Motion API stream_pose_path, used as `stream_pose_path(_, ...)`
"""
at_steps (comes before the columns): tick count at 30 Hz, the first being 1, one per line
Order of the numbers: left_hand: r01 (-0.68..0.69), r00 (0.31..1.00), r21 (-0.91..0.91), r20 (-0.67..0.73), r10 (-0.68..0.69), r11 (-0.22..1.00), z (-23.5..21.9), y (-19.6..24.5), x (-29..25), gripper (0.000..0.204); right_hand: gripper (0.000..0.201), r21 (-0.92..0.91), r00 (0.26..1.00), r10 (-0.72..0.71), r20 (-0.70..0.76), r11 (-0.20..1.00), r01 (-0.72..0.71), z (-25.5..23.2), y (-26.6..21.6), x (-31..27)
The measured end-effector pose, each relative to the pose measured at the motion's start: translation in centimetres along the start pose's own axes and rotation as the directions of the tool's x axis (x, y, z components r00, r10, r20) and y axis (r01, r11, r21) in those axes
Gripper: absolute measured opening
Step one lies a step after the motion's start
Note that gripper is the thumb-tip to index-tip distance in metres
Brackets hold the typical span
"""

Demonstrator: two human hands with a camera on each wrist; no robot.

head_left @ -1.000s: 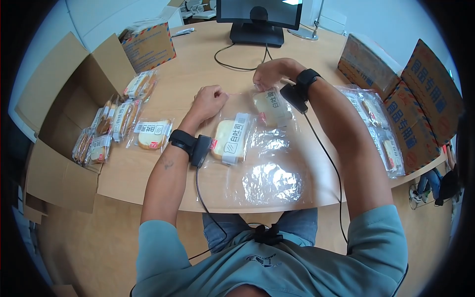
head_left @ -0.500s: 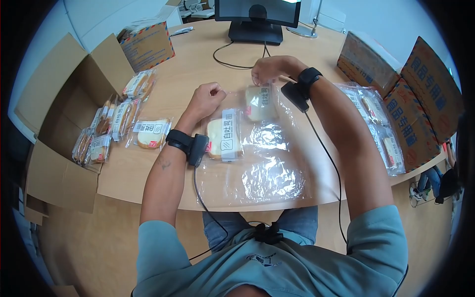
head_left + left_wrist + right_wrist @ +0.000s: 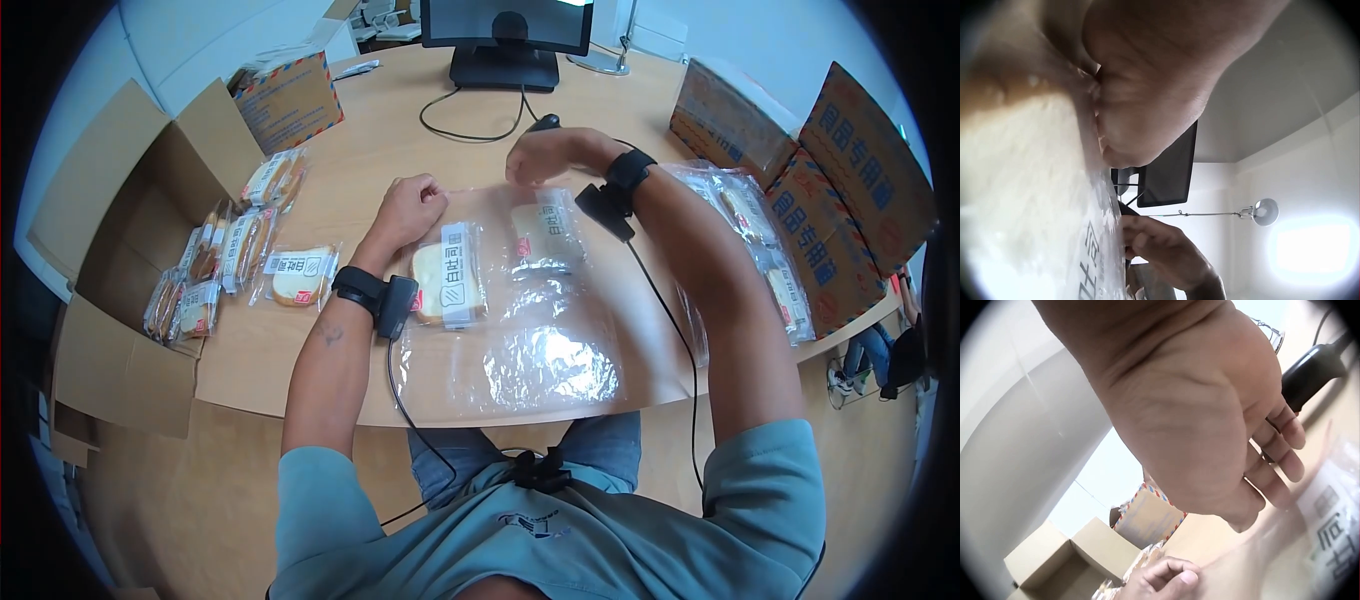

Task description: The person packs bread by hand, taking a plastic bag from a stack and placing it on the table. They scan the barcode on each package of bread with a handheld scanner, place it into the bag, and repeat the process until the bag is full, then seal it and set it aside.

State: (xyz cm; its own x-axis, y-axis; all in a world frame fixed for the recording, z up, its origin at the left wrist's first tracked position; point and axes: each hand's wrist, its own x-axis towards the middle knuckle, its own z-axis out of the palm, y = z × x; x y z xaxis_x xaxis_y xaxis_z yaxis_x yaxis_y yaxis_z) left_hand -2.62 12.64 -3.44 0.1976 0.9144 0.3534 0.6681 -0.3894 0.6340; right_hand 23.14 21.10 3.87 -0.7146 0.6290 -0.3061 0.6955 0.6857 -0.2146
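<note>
A large clear plastic bag (image 3: 460,375) lies flat on the table, with two wrapped bread packs in its far half: a left pack (image 3: 433,272) and a right pack (image 3: 543,238). My left hand (image 3: 408,208) has curled fingers and pinches the bag's far edge at its left corner. Farther right along that edge, my right hand (image 3: 545,157) grips the film with bent fingers, seen from the palm side in the right wrist view (image 3: 1191,419). The left wrist view has the left pack (image 3: 1022,169) close up, beside the left hand (image 3: 1147,81).
An open carton (image 3: 150,200) with several bread packs is at the left; a single pack (image 3: 300,275) lies beside it. More packs (image 3: 745,212) lie at the right by printed cartons (image 3: 825,240). A monitor (image 3: 505,25) and black cable (image 3: 465,138) stand beyond.
Both packs have shifted left and straightened from their tilt. Since the middle frame the right pack has moved slightly right and nearer my body. Both hands stay at the bag's far edge.
</note>
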Motion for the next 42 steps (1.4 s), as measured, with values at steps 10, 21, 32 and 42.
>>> stream_pose_path(10,0.03,0.999,0.092,0.029,-0.033,0.995,0.4,-1.0,0.4,0.025,0.039,0.075,0.958,0.229,0.173,0.967,-0.245,0.5,-3.2,-2.6)
stream_pose_path(21,-0.355,0.924,0.202,0.223,0.31,0.913,-0.7,5.5,-0.9,0.051,0.039,0.251,0.564,0.383,-0.732,0.92,-0.299,-1.0,0.1,-3.1)
stream_pose_path(32,-0.253,0.859,0.326,0.508,0.057,0.911,1.7,7.9,-5.2,0.071,0.05,0.3,0.43,0.527,-0.733,0.818,-0.49,5.3,2.8,-2.6)
stream_pose_path(42,-0.2,0.854,0.588,0.497,-0.155,0.783,-16.2,0.5,-8.2,0.063,0.038,0.411,0.366,0.602,-0.709,0.776,-0.479,7.6,3.9,-2.0)
